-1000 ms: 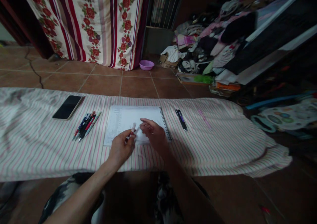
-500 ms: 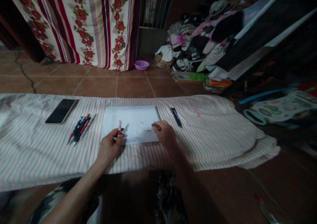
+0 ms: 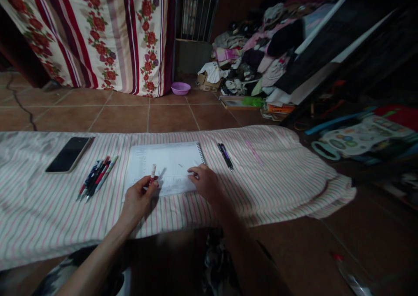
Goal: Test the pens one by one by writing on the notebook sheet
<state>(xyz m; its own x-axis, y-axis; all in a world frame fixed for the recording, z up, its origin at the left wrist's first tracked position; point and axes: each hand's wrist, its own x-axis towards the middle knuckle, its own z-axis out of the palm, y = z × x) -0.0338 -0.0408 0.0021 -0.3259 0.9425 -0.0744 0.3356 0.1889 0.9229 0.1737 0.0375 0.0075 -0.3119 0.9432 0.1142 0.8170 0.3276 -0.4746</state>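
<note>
My left hand (image 3: 139,199) is closed around a small red-and-white tube (image 3: 153,172), held upright over the lower left part of a spiral notebook (image 3: 165,154). Over the notebook's lower right part is my right hand (image 3: 206,180), its fingers bent and a little apart, with the fingertips close to the page. A small dark mark or sliver (image 3: 180,165) shows on the page left of those fingertips; I cannot tell which it is. Whatever lies directly under the right fingers is hidden.
Several pens (image 3: 98,177) lie left of the notebook, beyond them a phone (image 3: 69,155). Two dark pens (image 3: 225,157) and a pink pen-like stick (image 3: 254,152) rest to the right on the striped cloth (image 3: 281,182). A purple basin (image 3: 180,88) stands on the tiled floor.
My right hand has shifted left over the page, and its fingers have parted a little. The left hand keeps the tube in nearly the same place. The whole view has shifted slightly.
</note>
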